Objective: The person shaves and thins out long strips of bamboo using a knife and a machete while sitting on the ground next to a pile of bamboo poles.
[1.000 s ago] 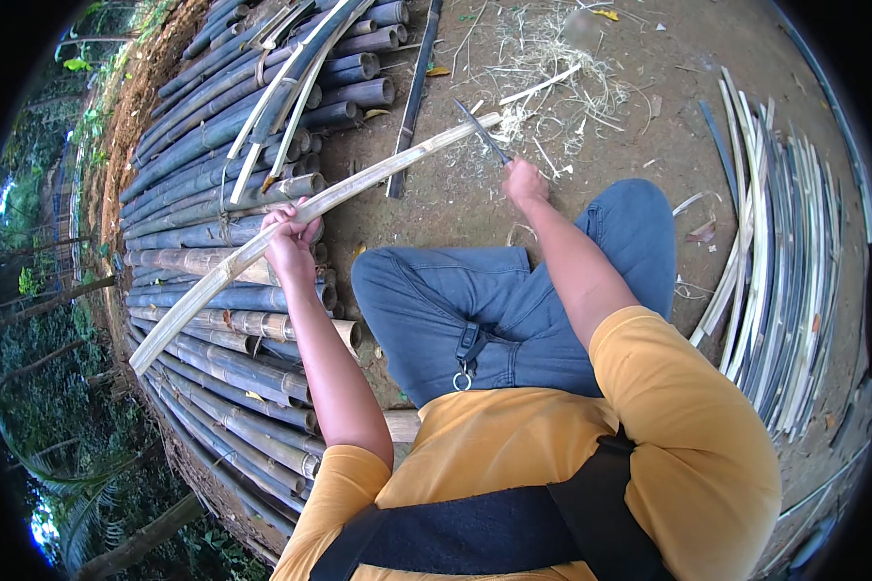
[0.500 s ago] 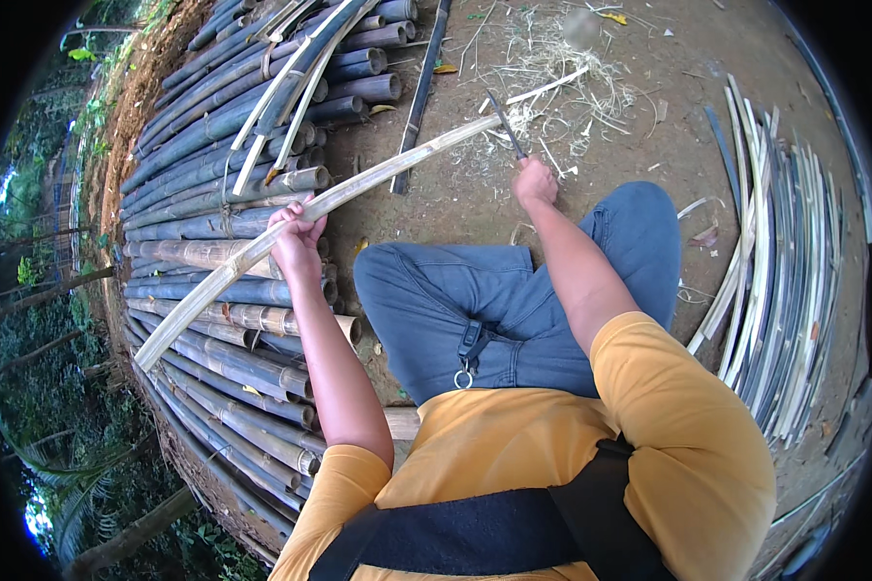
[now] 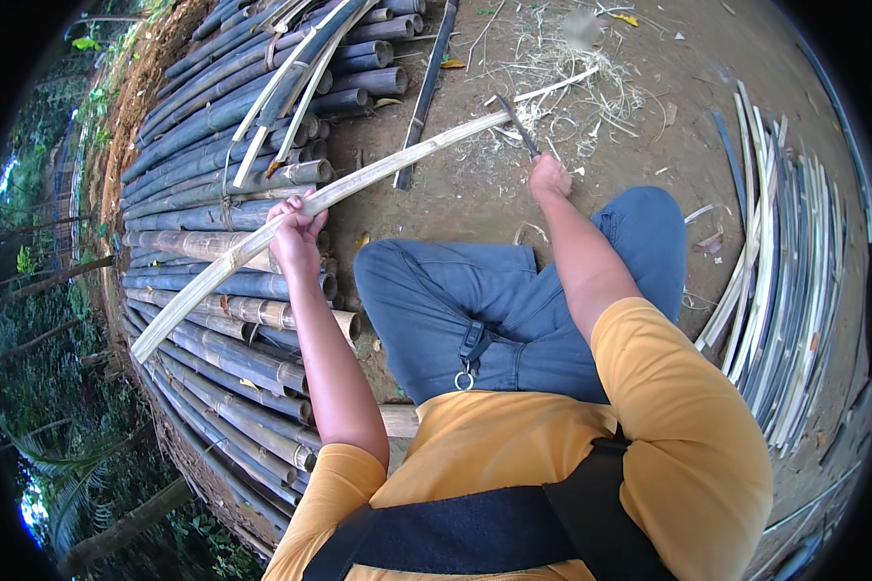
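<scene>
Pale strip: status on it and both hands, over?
Left hand gripping the pale strip partway along. Right hand holding the knife at the strip's far end, contact unclear. Curled shavings on the ground there; nothing seen blocking.

So the outfit's a mustard-yellow tee [image 3: 499, 441], pretty plain, short sleeves [image 3: 688, 387] with stitched hems stopping around the elbows. There's a wide dark navy band [image 3: 455, 533] across the torso, plus a black strap [image 3: 596, 499] joining it on the right. Down below it's faded blue-grey trousers [image 3: 436, 290] with visible seams, and a black plastic buckle [image 3: 473, 341] with a silvery ring [image 3: 464, 382] at the waist. Left hand [image 3: 297, 232] and right hand [image 3: 550, 177] are both bare.
</scene>
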The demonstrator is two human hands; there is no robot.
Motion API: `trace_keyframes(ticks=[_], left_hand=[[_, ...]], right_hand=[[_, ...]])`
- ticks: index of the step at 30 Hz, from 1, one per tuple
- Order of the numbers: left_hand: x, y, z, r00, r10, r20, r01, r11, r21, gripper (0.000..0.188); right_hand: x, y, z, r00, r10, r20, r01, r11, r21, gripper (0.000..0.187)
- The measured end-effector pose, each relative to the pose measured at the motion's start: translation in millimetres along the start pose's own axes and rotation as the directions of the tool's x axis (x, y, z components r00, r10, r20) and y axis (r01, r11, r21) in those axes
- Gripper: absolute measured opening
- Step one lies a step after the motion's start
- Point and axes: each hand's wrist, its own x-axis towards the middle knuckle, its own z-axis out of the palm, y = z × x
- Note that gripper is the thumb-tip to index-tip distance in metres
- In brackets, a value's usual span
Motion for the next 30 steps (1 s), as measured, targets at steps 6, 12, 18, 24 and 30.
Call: trace_keyframes(ticks=[6,12,18,24,30], left_hand=[[-2,-4,-5,0.999,0.0,-0.051,0.0,1.0,0.005,0.027],[-1,-2,-2,1.0,0.01,-0.016,-0.01,1.0,0.017,0.028],[-11,1,-1,0.999,0.034,0.034,-0.034,0.999,0.007,0.03],[-21,17,17,0.984,0.041,0.174,-0.053,0.996,0.067,0.029],[-36,23,34,0.974,0.095,0.205,-0.125,0.982,0.139,0.029]], right_hand=[[-25,-16,-5,0.997,-0.018,-0.08,0.019,1.0,0.007,0.031],[-33,-11,-9,0.996,-0.07,-0.055,0.069,0.997,-0.023,0.03],[-40,-12,-32,0.984,0.157,-0.08,-0.139,0.972,0.191,0.033],[-12,-20,-113,0.993,0.043,-0.107,-0.007,0.949,0.316,0.037],[-36,1,-208,0.897,-0.369,-0.243,0.305,0.915,-0.264,0.016]])
